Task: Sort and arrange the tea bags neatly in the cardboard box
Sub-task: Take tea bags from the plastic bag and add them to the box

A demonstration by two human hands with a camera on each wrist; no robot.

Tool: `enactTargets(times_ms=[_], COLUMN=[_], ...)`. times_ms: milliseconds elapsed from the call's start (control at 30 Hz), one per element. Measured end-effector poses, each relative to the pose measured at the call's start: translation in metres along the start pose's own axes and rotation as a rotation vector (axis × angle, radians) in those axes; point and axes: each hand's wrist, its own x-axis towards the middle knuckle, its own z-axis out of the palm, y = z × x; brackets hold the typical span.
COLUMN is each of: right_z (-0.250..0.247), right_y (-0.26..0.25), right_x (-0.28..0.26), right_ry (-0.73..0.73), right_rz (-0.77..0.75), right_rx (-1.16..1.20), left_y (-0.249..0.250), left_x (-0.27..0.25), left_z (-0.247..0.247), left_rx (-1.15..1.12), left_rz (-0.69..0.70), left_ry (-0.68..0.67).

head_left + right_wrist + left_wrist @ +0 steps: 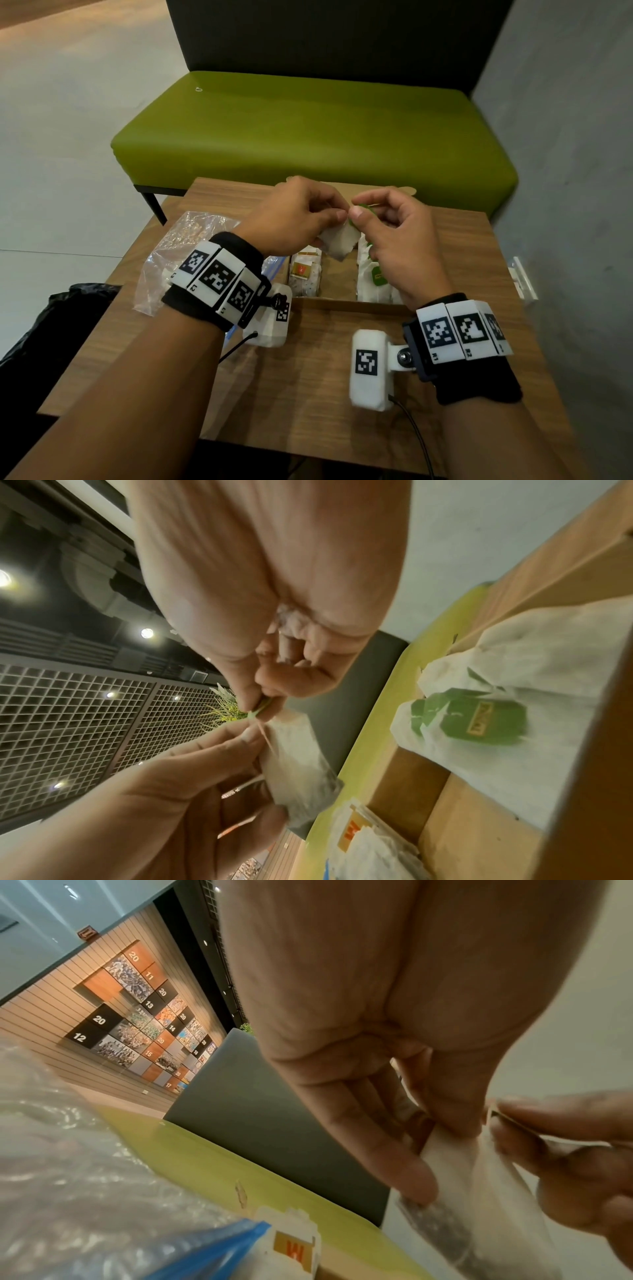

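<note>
Both hands hover over the open cardboard box [337, 303] on the wooden table. My left hand [301, 214] holds a white tea bag [339, 241] by its top, fingers curled behind it. My right hand [383, 219] pinches that bag's green tag [363, 209] between thumb and forefinger. In the right wrist view the tea bag [301, 767] hangs between the two hands, with the green tag [262, 706] at my fingertips. Inside the box, tea bags with orange tags [305, 274] lie at the left and tea bags with green tags [376, 281] at the right.
A crumpled clear plastic bag [171, 253] with a blue zip strip lies on the table left of the box. A green bench [315, 133] stands just beyond the table. A black bag [51, 329] sits at the table's left edge. A grey wall is close on the right.
</note>
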Motion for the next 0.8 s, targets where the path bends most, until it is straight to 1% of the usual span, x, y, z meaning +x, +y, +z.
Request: enactTargets(times_ms=[167, 267, 333, 433, 533, 633, 800], right_z=[-0.004, -0.006, -0.006, -0.005, -0.004, -0.001, 0.001], right_y=[-0.001, -0.004, -0.007, -0.012, -0.015, -0.012, -0.008], right_x=[0.002, 0.001, 0.001, 0.0, -0.001, -0.003, -0.003], right_ry=[0.032, 0.025, 0.014, -0.006, -0.013, -0.018, 0.019], right_rz=[0.001, 0.048, 0.089, 0.173, 0.256, 0.317, 0.39], right_rx=[-0.008, 0.077, 0.161, 0.34, 0.483, 0.485, 0.517], left_y=[-0.001, -0.001, 0.001, 0.005, 0.006, 0.005, 0.005], left_x=[-0.001, -0.002, -0.003, -0.003, -0.002, -0.001, 0.001], left_z=[-0.003, -0.005, -0.004, -0.002, 0.0, 0.003, 0.006], left_rx=[0.008, -0.05, -0.132, -0.238, -0.285, -0.307, -0.357], left_rz=[0.012, 0.023, 0.027, 0.039, 0.046, 0.035, 0.039], left_ry=[-0.057, -0.095, -0.097, -0.064, -0.006, 0.018, 0.06])
